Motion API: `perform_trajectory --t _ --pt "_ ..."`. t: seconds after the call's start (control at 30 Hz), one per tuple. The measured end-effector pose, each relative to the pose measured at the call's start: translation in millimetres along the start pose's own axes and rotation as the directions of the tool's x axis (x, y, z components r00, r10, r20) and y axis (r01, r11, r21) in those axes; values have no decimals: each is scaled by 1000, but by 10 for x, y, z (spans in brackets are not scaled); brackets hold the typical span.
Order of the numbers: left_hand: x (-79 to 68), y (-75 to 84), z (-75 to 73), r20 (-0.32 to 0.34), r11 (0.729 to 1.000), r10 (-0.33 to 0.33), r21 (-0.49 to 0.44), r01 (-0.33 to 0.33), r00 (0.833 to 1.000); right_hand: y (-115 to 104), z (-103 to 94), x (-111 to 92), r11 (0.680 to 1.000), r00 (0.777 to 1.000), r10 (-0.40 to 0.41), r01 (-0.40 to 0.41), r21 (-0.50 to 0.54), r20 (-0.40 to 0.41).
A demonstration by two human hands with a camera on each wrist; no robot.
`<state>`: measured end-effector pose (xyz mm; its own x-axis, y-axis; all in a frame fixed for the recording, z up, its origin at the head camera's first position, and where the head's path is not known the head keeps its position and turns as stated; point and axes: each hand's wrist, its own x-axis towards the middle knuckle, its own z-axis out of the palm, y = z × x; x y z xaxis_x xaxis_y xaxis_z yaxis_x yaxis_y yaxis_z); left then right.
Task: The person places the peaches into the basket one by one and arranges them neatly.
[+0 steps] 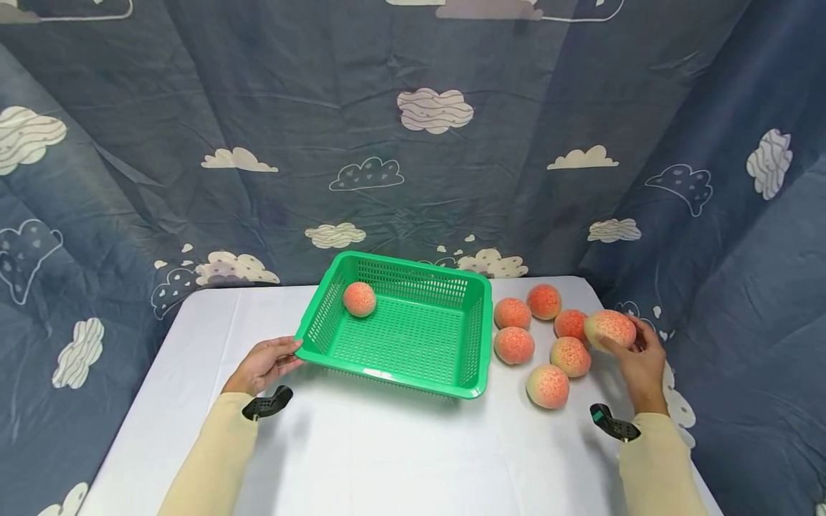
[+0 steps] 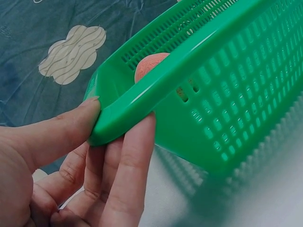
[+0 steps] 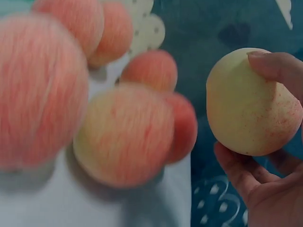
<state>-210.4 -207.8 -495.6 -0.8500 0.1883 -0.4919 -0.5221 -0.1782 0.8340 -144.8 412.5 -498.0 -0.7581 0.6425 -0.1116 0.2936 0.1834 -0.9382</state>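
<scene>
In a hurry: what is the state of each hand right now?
Left hand: holding the green basket by its corner.
Right hand: holding one peach.

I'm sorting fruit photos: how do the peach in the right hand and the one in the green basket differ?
The held peach is gripped by the right hand; the basket peach lies in the green basket. The held peach shows much pale yellow; the basket peach looks mostly pinkish-orange. In the head view the held peach looks longer, the basket peach rounder. Both are speckled.
</scene>
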Motion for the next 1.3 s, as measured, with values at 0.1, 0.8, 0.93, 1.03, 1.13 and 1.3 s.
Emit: perform_trajectory --t 0.1,0.8,0.93,1.03,1.13,1.3 --pt "1 -11 -21 25 1000 4 -11 -4 1000 -158 81 -51 999 999 8 -9 32 38" --pt "25 -15 -46 52 999 11 -52 -9 999 -787 819 -264 963 913 -270 256 88 305" --pt "6 -20 -69 49 998 10 -64 -7 999 -884 1003 -291 952 889 -306 292 92 340" --pt "-2 -13 -77 37 998 0 -59 2 999 -945 1144 -317 943 871 -332 317 102 361" --pt "1 -3 -72 34 999 -7 -45 9 999 -990 1273 -340 931 854 -363 344 119 373" --pt "15 4 -52 45 999 -10 -45 12 999 -1023 1499 -354 922 836 -387 335 197 390"
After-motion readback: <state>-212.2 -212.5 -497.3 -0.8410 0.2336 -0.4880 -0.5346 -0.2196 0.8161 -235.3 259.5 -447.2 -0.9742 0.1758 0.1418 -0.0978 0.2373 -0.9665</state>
